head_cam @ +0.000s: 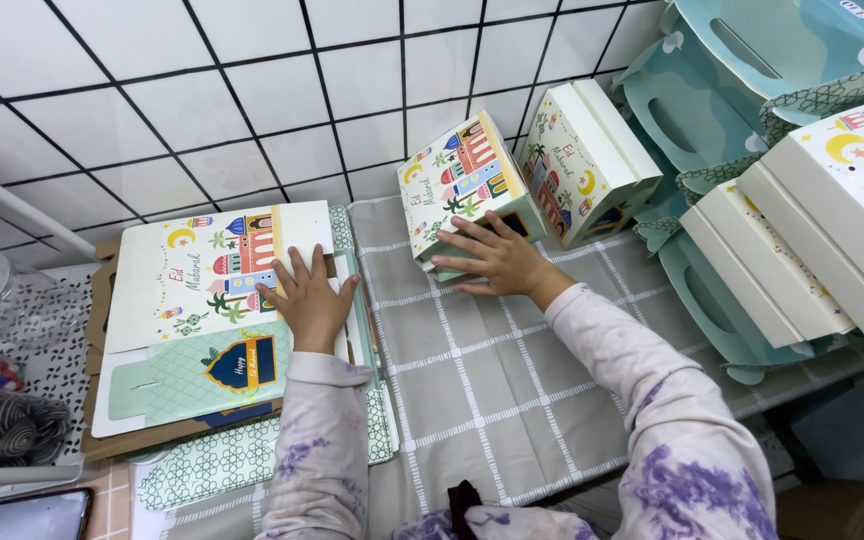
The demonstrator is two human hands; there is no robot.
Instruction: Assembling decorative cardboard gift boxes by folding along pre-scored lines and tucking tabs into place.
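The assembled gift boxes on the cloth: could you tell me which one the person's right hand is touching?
The right hand touches the nearer tilted box, closest to the flat sheets; the other box stands untouched beside it, farther right.

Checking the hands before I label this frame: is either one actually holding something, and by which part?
Neither grips anything. The left hand lies flat on the stack of flat box blanks; the right hand presses the folded gift box at its lower edge.

white tiled wall (252,90), grey checked tablecloth (482,380)
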